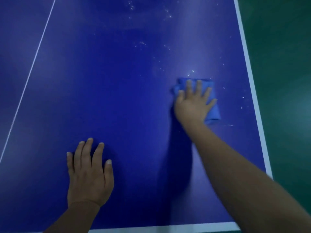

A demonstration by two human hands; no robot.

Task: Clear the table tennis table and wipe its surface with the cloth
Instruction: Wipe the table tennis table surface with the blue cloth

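Observation:
The blue table tennis table fills the view, with white border lines at its right and near edges. A folded blue cloth lies on the right part of the surface. My right hand presses flat on the cloth, fingers spread and straight. My left hand rests flat on the bare surface near the front edge, fingers straight, holding nothing. Small white specks and droplets dot the surface beyond and to the right of the cloth.
A thin white centre line runs up the left side of the table. Green floor lies past the right edge. More white specks sit at the far end of the surface.

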